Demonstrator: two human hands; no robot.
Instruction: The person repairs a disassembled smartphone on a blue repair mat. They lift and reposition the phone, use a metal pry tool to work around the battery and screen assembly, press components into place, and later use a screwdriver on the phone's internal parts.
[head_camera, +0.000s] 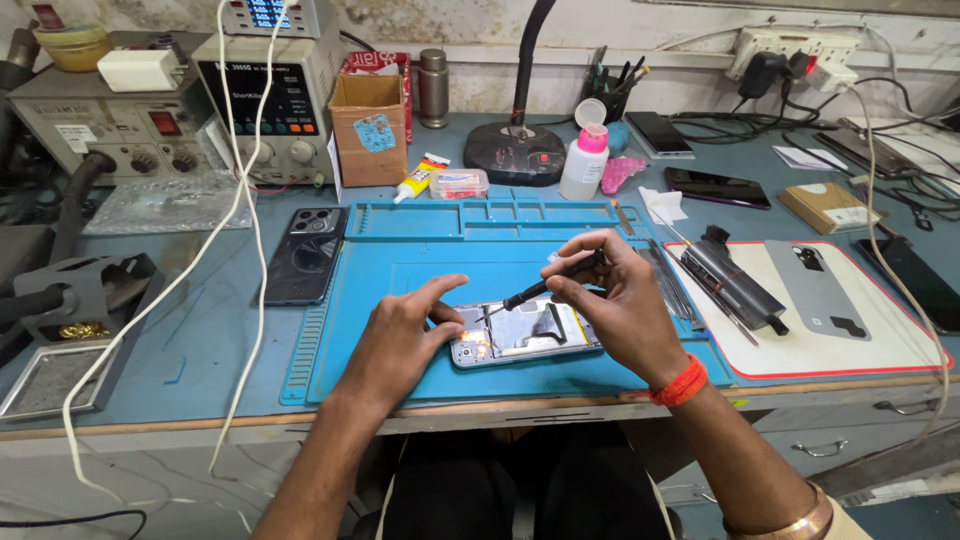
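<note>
An opened phone (520, 335) with its back off lies on a blue repair mat (400, 280), its inner parts and a shiny plate exposed. My left hand (405, 335) rests on the phone's left end, with the fingers spread and the thumb pressing its corner. My right hand (615, 300) grips a black screwdriver (545, 285) whose tip points down at the phone's upper left part. A red band sits on my right wrist.
A dark phone (305, 255) lies left of the mat. A white pad (830, 330) to the right holds a grey back cover (815, 285) and black tools (730, 280). Behind stand a cardboard box (368, 128), power supplies (270, 95), a lamp base (515, 150), a white bottle (585, 160) and more phones (715, 187). White cables (240, 200) hang at left.
</note>
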